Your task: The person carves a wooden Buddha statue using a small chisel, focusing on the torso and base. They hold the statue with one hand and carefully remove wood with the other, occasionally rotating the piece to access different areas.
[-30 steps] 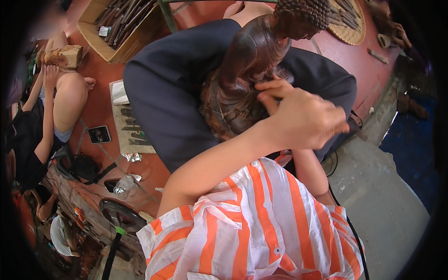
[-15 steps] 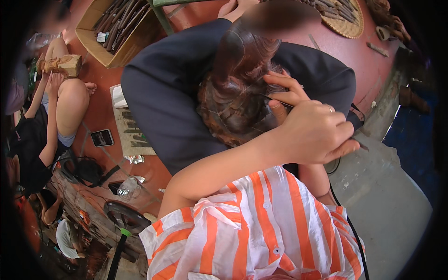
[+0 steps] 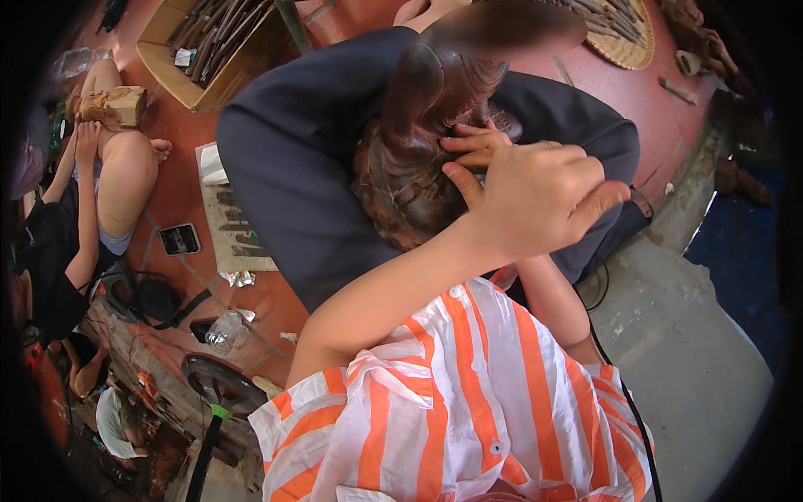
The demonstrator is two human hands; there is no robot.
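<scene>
Left hand (image 3: 544,197) sits over the right hand (image 3: 481,149), fingers curled, thumb sticking out to the right; can't tell if it grips anything, palm hidden. Right hand shows only fingers and thumb, slightly parted, at the dark brown carved wooden figure (image 3: 406,180); its hold is covered too. Figure is just left of the hands, cradled in the lap between the dark grey trouser legs (image 3: 284,159), top blurred. Tight on that side: carved edge right at the right fingertips, left forearm crossing just below. Orange-and-white striped shirt (image 3: 456,402) closes the near side. More room to the right: past the thumb, the trouser edge, then a grey concrete slab (image 3: 669,335), black cable (image 3: 624,391) running along its near side. Well beyond the hands: tan cardboard box (image 3: 167,79) of dark sticks upper left, round woven tray (image 3: 621,55) upper right.
</scene>
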